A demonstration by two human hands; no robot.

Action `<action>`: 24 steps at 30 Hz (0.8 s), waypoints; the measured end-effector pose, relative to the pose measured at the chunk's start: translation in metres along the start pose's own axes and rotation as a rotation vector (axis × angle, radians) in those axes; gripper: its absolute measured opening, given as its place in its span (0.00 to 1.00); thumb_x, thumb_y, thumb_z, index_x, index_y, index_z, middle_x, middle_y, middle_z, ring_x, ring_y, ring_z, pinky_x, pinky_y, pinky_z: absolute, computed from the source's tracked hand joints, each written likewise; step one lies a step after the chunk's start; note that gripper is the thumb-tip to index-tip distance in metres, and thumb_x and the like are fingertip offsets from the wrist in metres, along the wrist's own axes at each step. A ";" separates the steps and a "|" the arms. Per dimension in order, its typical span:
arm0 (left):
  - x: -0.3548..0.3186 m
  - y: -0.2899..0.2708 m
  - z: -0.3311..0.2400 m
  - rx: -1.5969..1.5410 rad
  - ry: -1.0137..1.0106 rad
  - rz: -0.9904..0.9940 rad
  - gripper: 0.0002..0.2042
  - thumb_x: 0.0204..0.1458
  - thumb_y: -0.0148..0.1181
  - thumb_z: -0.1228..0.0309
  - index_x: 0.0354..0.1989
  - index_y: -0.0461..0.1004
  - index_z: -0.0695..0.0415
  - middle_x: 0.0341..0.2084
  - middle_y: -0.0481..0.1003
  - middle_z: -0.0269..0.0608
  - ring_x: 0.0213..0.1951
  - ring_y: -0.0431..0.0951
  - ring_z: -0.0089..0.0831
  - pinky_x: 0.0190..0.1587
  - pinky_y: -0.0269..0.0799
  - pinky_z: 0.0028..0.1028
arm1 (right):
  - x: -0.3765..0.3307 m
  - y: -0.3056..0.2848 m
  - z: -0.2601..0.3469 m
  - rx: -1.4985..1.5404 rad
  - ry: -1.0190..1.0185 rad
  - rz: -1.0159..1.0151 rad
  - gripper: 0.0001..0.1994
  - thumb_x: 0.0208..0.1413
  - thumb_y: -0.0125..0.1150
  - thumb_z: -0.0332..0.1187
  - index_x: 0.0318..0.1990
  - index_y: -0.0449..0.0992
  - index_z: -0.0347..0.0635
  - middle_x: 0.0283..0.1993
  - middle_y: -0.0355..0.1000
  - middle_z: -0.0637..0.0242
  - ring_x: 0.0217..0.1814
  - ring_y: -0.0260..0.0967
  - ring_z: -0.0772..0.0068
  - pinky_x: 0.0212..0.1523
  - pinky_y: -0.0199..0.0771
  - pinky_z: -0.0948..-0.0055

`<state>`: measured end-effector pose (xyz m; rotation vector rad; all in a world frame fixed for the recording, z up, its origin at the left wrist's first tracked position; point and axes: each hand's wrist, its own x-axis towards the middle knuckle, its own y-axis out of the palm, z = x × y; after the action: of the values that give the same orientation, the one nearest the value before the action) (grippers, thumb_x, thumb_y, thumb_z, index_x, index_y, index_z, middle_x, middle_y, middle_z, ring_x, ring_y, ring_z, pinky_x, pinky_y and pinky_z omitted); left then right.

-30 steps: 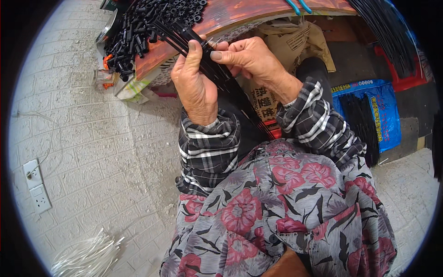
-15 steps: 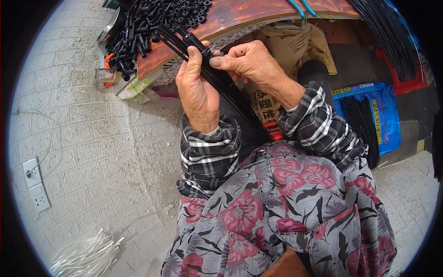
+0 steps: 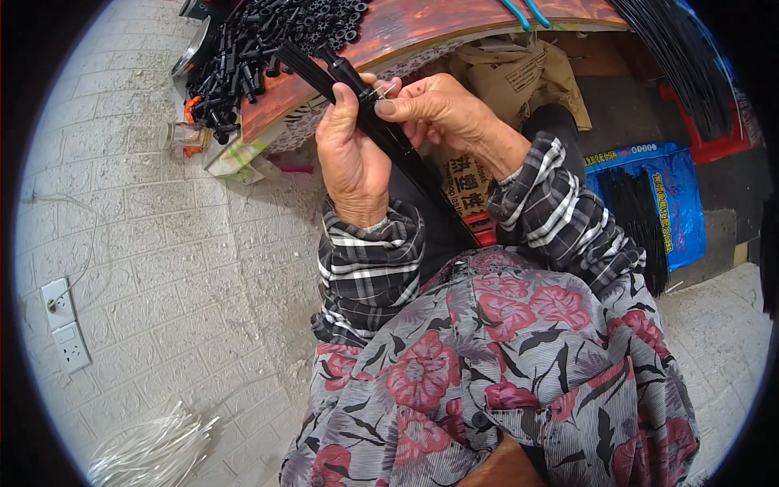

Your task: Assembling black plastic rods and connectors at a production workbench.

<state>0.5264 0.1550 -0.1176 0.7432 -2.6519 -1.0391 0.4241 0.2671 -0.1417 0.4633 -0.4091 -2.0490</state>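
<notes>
A bundle of thin black rods (image 3: 304, 71) slants down toward my lap, and my left hand (image 3: 353, 166) is closed around its upper part. Beside the rods' upper ends is a black ribbed plastic cylinder (image 3: 347, 77), held along with the bundle by the left thumb and fingers. Just below that cylinder, my right hand (image 3: 458, 118) pinches a thin, pale, wire-like strip (image 3: 381, 92) between thumb and forefinger. This strip lies against the bundle; whether it goes all the way round is hidden by the fingers.
Black plastic fittings (image 3: 264, 49) are heaped on the reddish wooden table (image 3: 414, 34), with blue-handled pliers (image 3: 526, 15) farther right. Below are a brown paper sack (image 3: 507, 77), a red tray (image 3: 669, 101) and a blue bag (image 3: 686, 203). White strips (image 3: 154, 450) lie at lower left.
The rods' upper ends have drawn closer together. Both hands have shifted slightly right and down, and the pale strip shows more plainly at the right fingertips.
</notes>
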 end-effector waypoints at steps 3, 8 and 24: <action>-0.006 0.003 0.001 -0.015 0.010 -0.003 0.18 0.63 0.50 0.59 0.46 0.70 0.65 0.40 0.74 0.53 0.51 0.72 0.46 0.60 0.65 0.45 | 0.004 -0.001 -0.004 0.048 -0.006 0.035 0.21 0.38 0.79 0.46 0.27 0.78 0.38 0.19 0.70 0.69 0.15 0.66 0.83 0.12 0.56 0.88; -0.011 0.006 -0.007 0.082 0.043 -0.023 0.18 0.63 0.50 0.60 0.47 0.70 0.65 0.40 0.74 0.48 0.50 0.73 0.40 0.56 0.68 0.40 | -0.002 0.005 0.007 -0.014 -0.043 0.002 0.18 0.38 0.79 0.42 0.30 0.79 0.40 0.25 0.73 0.70 0.24 0.69 0.84 0.22 0.64 0.86; -0.019 0.014 0.006 0.029 -0.082 0.190 0.23 0.63 0.41 0.45 0.52 0.67 0.51 0.19 0.68 0.42 0.13 0.66 0.32 0.18 0.64 0.30 | -0.016 0.003 0.034 -0.048 -0.230 0.169 0.12 0.47 0.71 0.26 0.37 0.78 0.26 0.24 0.75 0.61 0.24 0.76 0.72 0.29 0.79 0.74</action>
<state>0.5349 0.1768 -0.1129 0.4515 -2.7472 -1.0015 0.4171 0.2828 -0.1083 0.1569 -0.5175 -1.9478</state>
